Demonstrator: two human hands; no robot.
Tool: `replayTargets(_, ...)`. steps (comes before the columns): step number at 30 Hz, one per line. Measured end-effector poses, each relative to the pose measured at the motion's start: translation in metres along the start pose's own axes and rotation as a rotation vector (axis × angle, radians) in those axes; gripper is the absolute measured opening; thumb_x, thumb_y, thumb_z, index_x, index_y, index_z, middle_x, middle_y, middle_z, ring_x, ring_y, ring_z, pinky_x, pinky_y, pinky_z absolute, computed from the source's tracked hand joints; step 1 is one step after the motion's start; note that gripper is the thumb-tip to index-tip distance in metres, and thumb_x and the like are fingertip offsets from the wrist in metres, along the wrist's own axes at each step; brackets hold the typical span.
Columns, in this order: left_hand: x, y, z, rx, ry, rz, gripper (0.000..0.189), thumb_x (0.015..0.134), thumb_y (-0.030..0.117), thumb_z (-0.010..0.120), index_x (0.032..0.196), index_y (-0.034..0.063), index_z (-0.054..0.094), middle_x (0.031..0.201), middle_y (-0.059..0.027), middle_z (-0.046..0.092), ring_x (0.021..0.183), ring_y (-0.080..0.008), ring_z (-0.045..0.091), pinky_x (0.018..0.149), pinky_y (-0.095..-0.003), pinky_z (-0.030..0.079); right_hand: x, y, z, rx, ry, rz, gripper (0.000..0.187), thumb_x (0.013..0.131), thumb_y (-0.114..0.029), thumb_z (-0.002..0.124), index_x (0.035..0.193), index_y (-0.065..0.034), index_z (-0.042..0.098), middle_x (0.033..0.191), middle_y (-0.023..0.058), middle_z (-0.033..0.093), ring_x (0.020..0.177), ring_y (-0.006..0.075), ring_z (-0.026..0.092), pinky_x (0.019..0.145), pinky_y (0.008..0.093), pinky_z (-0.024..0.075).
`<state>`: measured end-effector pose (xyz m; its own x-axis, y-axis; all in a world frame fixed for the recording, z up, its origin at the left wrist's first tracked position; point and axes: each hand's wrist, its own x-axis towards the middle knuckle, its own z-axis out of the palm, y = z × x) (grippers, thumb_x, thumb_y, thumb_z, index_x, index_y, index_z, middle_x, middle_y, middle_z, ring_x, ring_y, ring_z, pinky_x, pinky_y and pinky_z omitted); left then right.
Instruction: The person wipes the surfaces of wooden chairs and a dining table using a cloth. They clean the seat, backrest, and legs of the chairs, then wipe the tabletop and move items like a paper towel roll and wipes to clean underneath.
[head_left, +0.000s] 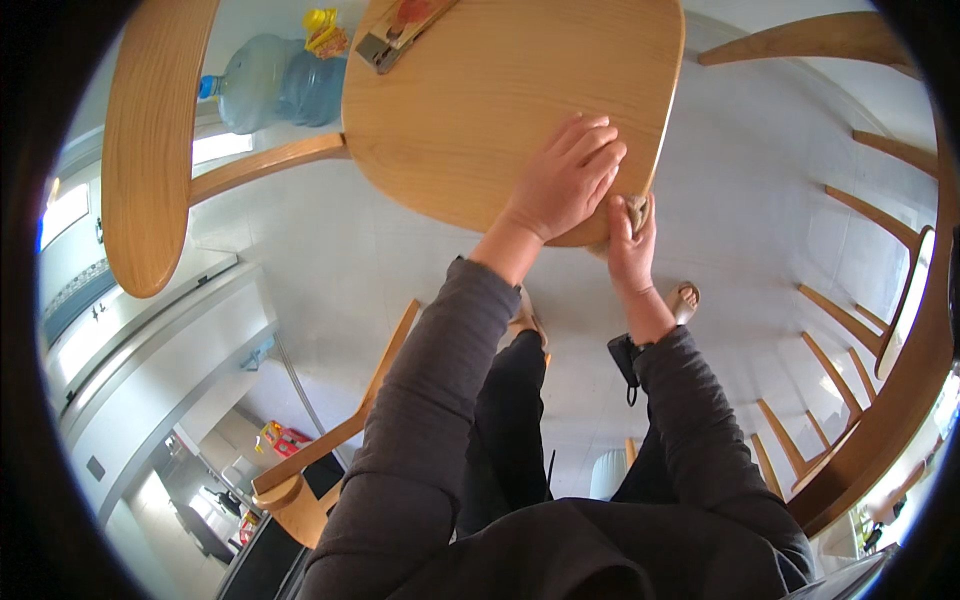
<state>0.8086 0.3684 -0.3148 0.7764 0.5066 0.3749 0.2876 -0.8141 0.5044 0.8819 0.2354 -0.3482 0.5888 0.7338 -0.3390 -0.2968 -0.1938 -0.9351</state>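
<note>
The light wooden chair seat (442, 135) is in front of me, with its rounded edge towards my body. My left hand (566, 176) rests on top of the seat near the right corner, fingers loosely bent and nothing visible in them. Just beside it, my right hand (632, 244) pinches a small brownish cloth or pad (637, 212) against the seat's rim, thumb on the near side. More of that soft material seems to show under the edge. A flat object with a grey end and reddish print (394, 41) lies towards the far side of the seat.
A wooden chair backrest (150, 150) rises at left on a slanted post. Behind it are a large blue water bottle (281, 82) and a yellow-capped packet (324, 34). Several chair legs (840, 322) line the right side. Another wooden chair (300, 506) stands lower left.
</note>
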Motion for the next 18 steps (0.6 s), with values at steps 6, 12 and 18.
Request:
replayTargets(6,-0.003,0.031,0.005,0.109,-0.097,-0.189,0.044,0.086,0.010,0.059,0.130,0.0062,0.055,0.135,-0.0068,0.053,0.133,-0.0272,0.044,0.111,-0.0480,0.034,0.005,0.007,-0.003,0.131,-0.025,-0.070,0.026,0.091,-0.013,0.059,0.111,-0.0008,0.049,0.093,0.0037,0.057,0.084,0.0086,0.050,0.073,0.0258,0.0467)
replayTargets(12,-0.007,0.041,0.009,0.165,-0.180,-0.270,0.051,0.090,0.008,0.051,0.140,0.0087,0.048,0.147,-0.0059,0.044,0.141,-0.0262,0.036,0.115,-0.0522,0.024,0.009,0.039,-0.011,0.225,-0.085,-0.222,0.045,0.086,-0.019,0.060,0.120,0.0059,0.044,0.103,0.0097,0.058,0.092,0.0137,0.053,0.081,0.0300,0.0468)
replayTargets(18,-0.009,0.039,0.010,0.180,-0.200,-0.223,0.046,0.096,0.008,0.042,0.142,0.0054,0.045,0.148,-0.0111,0.042,0.140,-0.0309,0.036,0.113,-0.0519,0.025,0.041,0.114,-0.017,0.127,-0.173,-0.511,0.058,0.094,-0.043,0.056,0.127,0.0046,0.048,0.120,0.0164,0.054,0.109,0.0275,0.053,0.093,0.0389,0.0434)
